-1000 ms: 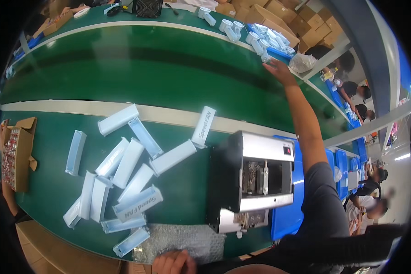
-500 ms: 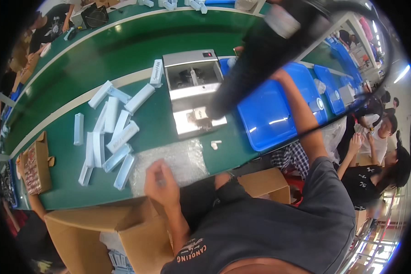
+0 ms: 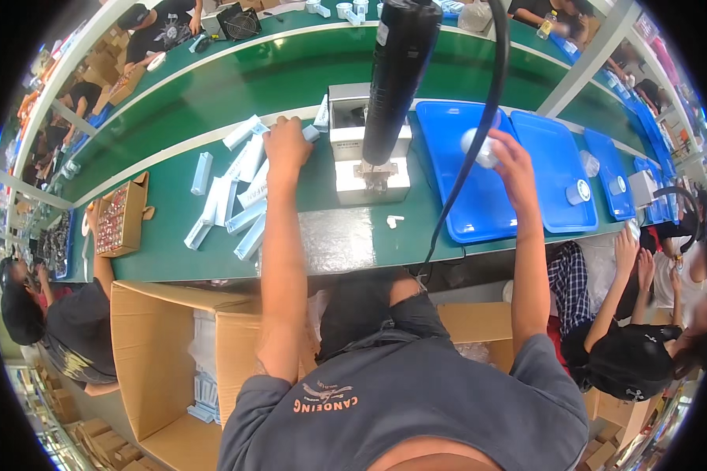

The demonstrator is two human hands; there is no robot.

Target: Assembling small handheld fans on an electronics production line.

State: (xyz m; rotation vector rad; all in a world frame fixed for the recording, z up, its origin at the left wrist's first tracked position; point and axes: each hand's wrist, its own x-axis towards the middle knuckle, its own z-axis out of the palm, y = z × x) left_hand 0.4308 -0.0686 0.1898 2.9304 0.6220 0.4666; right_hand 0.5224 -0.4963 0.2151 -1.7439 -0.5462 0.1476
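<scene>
My left hand [image 3: 288, 143] is over the loose pile of pale-blue plastic pieces, its fingers curled round one long pale-blue piece [image 3: 311, 133] whose end pokes out beside them. Most of that piece is hidden under the hand. Above the nearest blue tray [image 3: 467, 228], my right hand [image 3: 512, 161] grips a white round part [image 3: 481, 147] between thumb and fingers; a black cable crosses in front of it, and its details are blurred. Between my hands stands a silver metal machine [image 3: 373, 187] on the green table [image 3: 416, 243].
A black cylinder [image 3: 397, 78] hangs before the machine. Clear plastic film [image 3: 330, 239] and a small white piece [image 3: 394, 221] lie near the front edge. Another blue tray [image 3: 558, 224] holds a white round part [image 3: 578, 192]. Open cardboard boxes [image 3: 161, 353] stand below; people work on both sides.
My left hand has moved from above the film forward to the pale-blue pile. My right hand has come back from the tray's far end, now showing a white round part. The view has shifted.
</scene>
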